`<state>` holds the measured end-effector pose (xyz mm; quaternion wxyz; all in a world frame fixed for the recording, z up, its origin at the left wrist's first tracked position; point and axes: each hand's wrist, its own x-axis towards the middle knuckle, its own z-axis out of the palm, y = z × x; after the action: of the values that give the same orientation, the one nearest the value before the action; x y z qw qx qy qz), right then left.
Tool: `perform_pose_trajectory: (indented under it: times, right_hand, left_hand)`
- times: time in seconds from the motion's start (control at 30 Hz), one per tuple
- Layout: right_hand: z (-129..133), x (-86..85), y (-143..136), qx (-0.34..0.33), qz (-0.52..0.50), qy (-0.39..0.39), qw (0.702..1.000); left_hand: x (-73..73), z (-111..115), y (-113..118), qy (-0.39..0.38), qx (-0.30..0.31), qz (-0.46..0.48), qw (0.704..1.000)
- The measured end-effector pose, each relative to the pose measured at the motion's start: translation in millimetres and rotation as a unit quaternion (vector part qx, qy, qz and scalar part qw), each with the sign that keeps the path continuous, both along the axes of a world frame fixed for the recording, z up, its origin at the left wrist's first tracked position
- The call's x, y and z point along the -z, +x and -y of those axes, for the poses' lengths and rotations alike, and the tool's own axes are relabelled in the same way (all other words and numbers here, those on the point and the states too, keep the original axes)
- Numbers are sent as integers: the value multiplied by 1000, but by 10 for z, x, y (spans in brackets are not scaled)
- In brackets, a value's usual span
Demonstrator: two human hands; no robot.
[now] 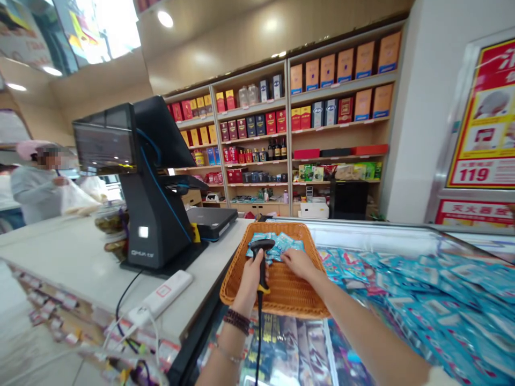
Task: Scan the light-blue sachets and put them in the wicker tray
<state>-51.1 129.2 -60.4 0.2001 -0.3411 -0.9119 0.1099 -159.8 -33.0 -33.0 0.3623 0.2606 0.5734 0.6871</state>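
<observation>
My left hand (250, 279) is wrapped round the handle of a black and yellow barcode scanner (262, 245), its head pointing over the basket and its cable hanging down. Below it, an orange-brown wicker basket (281, 306) rests on the glass counter. Small blue packets (259, 236) lie at the basket's far end. Over the right part of the basket, my right hand (300, 262) has its fingers curled down onto the edge of a blue packet (290, 242). The fingertips are partly hidden behind the hand.
Many blue packets (442, 289) cover the glass counter at right. To the left, a black point-of-sale terminal (156, 214) and a white power strip (161, 297) stand on the white counter (60, 252). A person (40, 182) handles a plastic bag farther back. Boxed goods fill the shelves (287, 134).
</observation>
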Motion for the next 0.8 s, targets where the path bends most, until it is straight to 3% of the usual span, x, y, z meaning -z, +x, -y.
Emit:
perform_pose_trajectory:
  times: [0.2,0.4,0.6,0.7,0.8]
  right_hand:
    - [-133,-102,-33,75,-54,7,996]
    - [-419,49,-256,128,-68,-63,987]
    - [-421,153,-315,84,-140,-94,982]
    - [-303,134,-299,37,-217,-114,969]
    - [-136,99,-206,38,-264,-128,955]
  left_hand:
    - [-48,22,61,3,-26,13,1000]
    - [29,-36,74,8,-38,20,999]
    - [97,-74,64,32,-42,13,999]
    - [75,-40,58,34,-19,13,999]
    - [40,15,46,23,-4,-1,1000]
